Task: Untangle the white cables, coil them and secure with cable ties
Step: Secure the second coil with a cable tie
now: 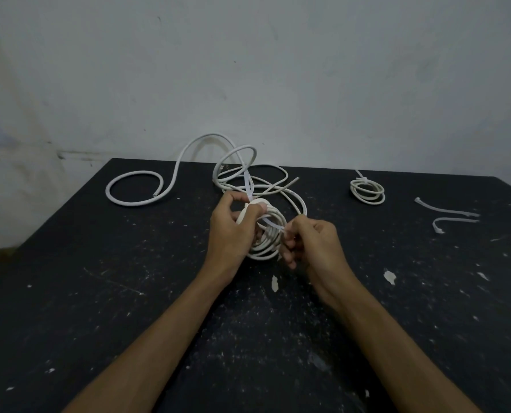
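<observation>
Head view showed the left hand [233, 225] gripping the coiled white cable [267, 238] while the right hand [310, 242] apparently pinched the cable tie [273, 224], which wanted a steady, straight pull to cinch.

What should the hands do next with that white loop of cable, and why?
Probably pull the cable tie snug. The left hand grips the coiled cable, and the right hand pinches the tie's end where it crosses the coil. The tie looks slack, so the loops could spring apart. A finished coil already lies on the table.
</observation>
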